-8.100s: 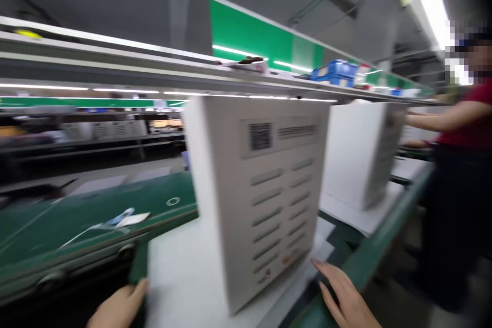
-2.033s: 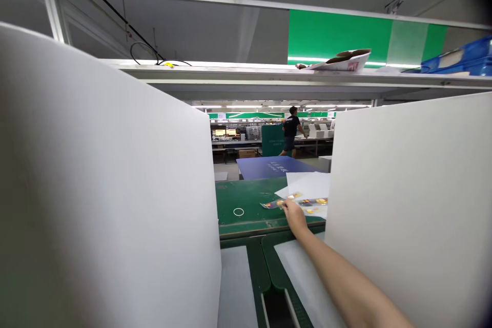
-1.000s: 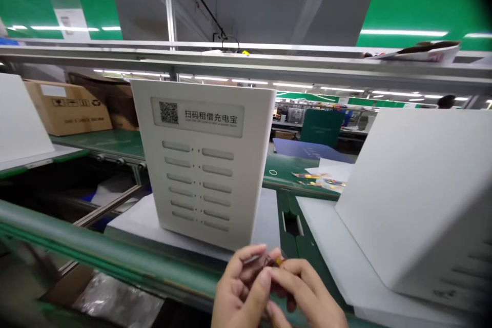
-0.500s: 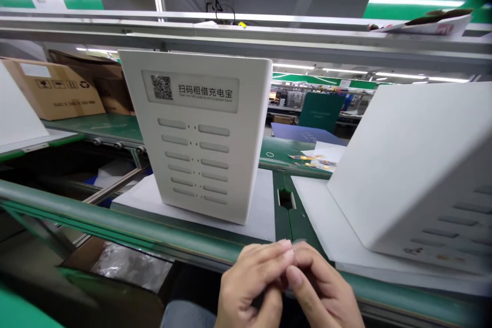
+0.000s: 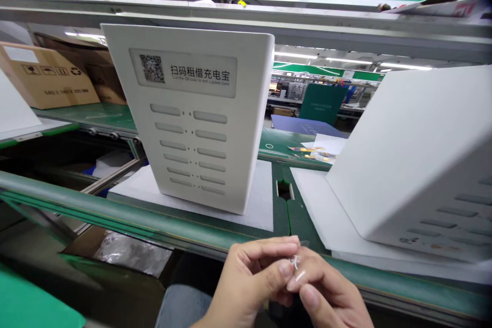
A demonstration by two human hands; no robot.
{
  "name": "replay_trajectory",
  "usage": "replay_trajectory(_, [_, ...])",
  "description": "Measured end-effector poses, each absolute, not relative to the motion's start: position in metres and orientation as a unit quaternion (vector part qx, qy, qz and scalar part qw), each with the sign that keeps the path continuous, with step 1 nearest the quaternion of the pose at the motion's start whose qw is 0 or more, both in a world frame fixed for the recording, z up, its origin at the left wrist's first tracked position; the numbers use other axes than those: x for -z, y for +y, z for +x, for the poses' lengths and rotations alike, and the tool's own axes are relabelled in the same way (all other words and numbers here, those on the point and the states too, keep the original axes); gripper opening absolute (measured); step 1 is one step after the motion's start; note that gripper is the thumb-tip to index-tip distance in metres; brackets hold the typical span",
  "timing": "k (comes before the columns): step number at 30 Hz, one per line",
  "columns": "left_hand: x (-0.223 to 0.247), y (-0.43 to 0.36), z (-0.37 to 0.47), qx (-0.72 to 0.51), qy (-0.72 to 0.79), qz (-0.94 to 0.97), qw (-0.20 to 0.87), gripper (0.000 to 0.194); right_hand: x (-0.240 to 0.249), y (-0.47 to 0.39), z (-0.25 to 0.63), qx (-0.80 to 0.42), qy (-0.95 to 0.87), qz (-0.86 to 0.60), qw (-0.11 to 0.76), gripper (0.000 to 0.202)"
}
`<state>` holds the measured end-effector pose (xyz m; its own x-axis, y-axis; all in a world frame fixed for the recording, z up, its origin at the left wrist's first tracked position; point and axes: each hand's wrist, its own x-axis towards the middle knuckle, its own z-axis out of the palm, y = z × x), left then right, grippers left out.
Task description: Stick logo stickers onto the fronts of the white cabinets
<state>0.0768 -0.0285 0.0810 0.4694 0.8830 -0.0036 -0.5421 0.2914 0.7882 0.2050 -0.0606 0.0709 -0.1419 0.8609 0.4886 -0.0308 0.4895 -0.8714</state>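
My left hand (image 5: 255, 279) and my right hand (image 5: 326, 284) meet at the bottom centre, in front of the green bench edge. Between their fingertips is a small clear piece of film (image 5: 295, 262) with white marks, pinched by both hands. Behind them a white cabinet (image 5: 242, 164) stands upright, with a QR code panel at its top and two columns of slots below. It rests on a white sheet (image 5: 263, 205). A second white cabinet (image 5: 415, 148) stands at the right on its own sheet.
Cardboard boxes (image 5: 49, 79) stand at the back left. An open carton (image 5: 115, 282) with clear plastic bags is below the bench. A metal rail (image 5: 326, 23) crosses above. Papers and small orange items (image 5: 313, 152) lie behind the right cabinet.
The view has shifted slightly, and the cabinets sit higher in it. My fingers have parted a little, and the clear film with white marks now shows between them.
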Motion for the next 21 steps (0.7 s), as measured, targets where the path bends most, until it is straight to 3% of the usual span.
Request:
replay_trajectory(5, [-0.076,-0.028,0.071,-0.511,0.257,0.464,0.676,0.013,-0.069,-0.061,0.206,-0.393,-0.649,-0.323,0.566,0.012])
replay_trajectory(12, [-0.072,-0.028,0.065,-0.556,0.266,0.642,0.456,0.029,-0.070,-0.065,0.205,-0.246,-0.688,-0.428,0.531,0.012])
replay_trajectory(21, [-0.072,-0.027,0.068,-0.538,0.258,0.667,0.447,0.025,-0.074,-0.072,0.199,-0.279,-0.667,-0.463,0.513,0.024])
